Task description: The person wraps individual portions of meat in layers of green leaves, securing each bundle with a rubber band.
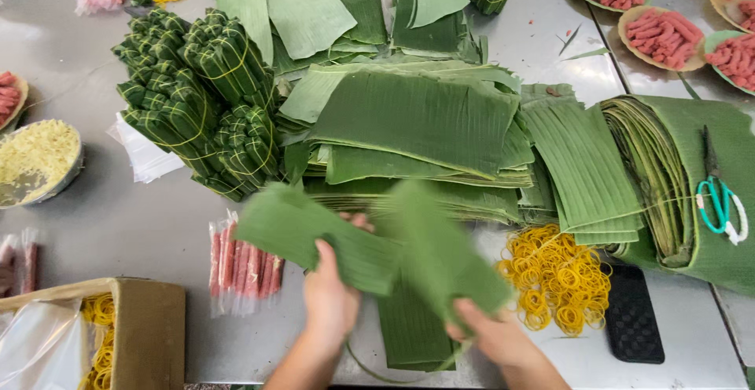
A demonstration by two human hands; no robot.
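Observation:
My left hand (330,296) grips a cut banana leaf piece (314,233), lifted and blurred above the steel table (126,225). My right hand (491,335) holds a second leaf piece (440,248) that crosses over the first. Below them another leaf strip (413,331) lies flat on the table. Just behind stands a tall stack of flat banana leaves (417,123). A pile of yellow rubber bands (558,276) lies right of my right hand. A clear packet of red sausage sticks (240,268) lies left of my left hand.
Tied bundles of leaf-wrapped rolls (197,99) are heaped at the left. A bowl of pale shreds (35,162) sits far left, a cardboard box (145,327) near left. Rolled leaves with teal scissors (720,205) lie right. Plates of red sausages (661,36) stand at back right. A black mat (633,315) lies near right.

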